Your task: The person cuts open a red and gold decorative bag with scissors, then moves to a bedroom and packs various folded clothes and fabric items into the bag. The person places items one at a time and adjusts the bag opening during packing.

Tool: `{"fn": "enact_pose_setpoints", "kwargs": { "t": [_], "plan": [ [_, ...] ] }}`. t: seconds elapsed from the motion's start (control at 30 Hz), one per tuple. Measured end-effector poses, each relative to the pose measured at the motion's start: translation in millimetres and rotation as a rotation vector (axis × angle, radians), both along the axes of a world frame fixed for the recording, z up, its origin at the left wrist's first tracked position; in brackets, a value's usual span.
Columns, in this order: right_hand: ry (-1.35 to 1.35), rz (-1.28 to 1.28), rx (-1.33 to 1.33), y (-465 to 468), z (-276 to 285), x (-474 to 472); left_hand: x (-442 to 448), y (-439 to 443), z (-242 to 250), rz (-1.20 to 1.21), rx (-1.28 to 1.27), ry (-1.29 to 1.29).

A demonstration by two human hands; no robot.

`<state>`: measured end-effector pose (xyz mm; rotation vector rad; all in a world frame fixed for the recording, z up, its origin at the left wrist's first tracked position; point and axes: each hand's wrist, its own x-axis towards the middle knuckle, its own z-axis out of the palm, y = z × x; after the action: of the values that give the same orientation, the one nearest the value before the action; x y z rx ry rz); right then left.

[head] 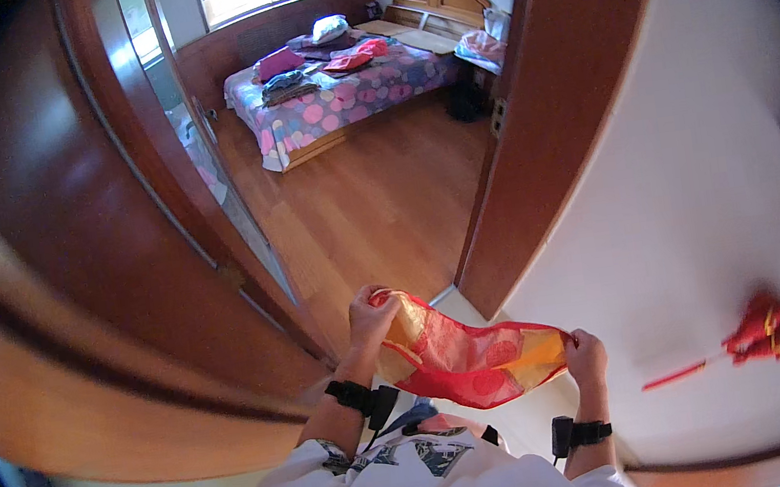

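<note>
A red and gold cloth piece (484, 368) with round patterns is stretched between my two hands in front of my body, its middle sagging. My left hand (372, 316) grips its upper left corner, with the fingers closed on the fabric. On the other side, my right hand (586, 356) pinches the right end of the cloth. A black strap with a small device is on each of my forearms. The fabric hides part of the pale floor below it.
Ahead, a brown door frame (557, 110) opens onto a bedroom with a wooden floor (370, 202). A bed (342, 102) there bears folded clothes and pillows. A mirrored panel stands at the left. Red hanging ornaments (760, 331) are on the white wall at right.
</note>
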<state>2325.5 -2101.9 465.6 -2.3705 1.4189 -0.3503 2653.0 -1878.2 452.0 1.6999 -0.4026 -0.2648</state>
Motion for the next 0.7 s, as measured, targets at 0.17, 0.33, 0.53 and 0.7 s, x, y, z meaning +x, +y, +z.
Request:
{"fn": "enact_pose_setpoints", "kwargs": {
  "t": [0.17, 0.33, 0.53, 0.7],
  "plan": [
    [-0.017, -0.013, -0.092, -97, -13, 104, 112, -63, -26, -0.043, 0.473, -0.202],
    [-0.026, 0.096, -0.037, -158, -23, 209, 210, -98, -26, 0.165, 0.614, -0.202],
    [-0.058, 0.379, 0.073, -222, -35, 380, 312, -142, 17, -0.035, 0.718, -0.115],
    [-0.199, 0.517, 0.046, -264, -41, 540, 387, -140, 33, -0.203, 0.466, 0.112]
  ]
}}
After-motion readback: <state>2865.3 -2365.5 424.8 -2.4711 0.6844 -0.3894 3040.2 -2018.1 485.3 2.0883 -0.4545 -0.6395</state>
